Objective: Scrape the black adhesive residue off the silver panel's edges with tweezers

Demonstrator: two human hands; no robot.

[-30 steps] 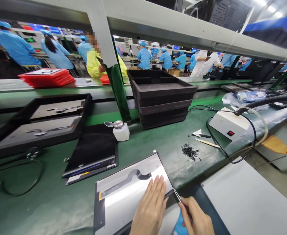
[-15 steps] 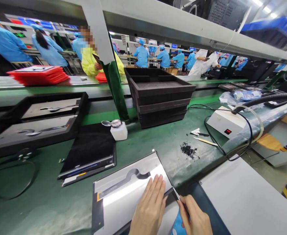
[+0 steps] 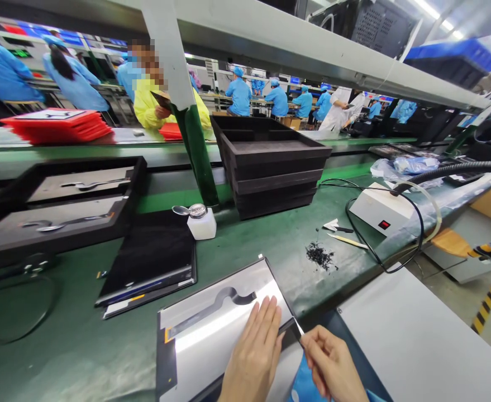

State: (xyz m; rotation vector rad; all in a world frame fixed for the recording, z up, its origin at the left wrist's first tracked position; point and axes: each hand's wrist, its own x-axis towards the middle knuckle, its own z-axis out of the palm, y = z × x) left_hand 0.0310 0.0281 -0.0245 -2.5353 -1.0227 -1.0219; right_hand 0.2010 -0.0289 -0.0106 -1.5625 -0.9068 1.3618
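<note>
The silver-backed panel (image 3: 203,357) is placed at the near edge of the green desk (image 3: 245,251), where the left hand (image 3: 253,352) is laid flat on it, fingers straight and close together. A thin metal tool (image 3: 299,328) is gripped in the closed right hand (image 3: 329,360), at the panel's right-hand corner. In the background, people in blue (image 3: 239,96) are seated. Two panels (image 3: 77,181), one white bottle (image 3: 202,225) and one pile of black scraps (image 3: 319,255) can be counted

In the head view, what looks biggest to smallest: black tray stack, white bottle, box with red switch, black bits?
Black tray stack
Box with red switch
White bottle and black bits: too alike to rank
</note>
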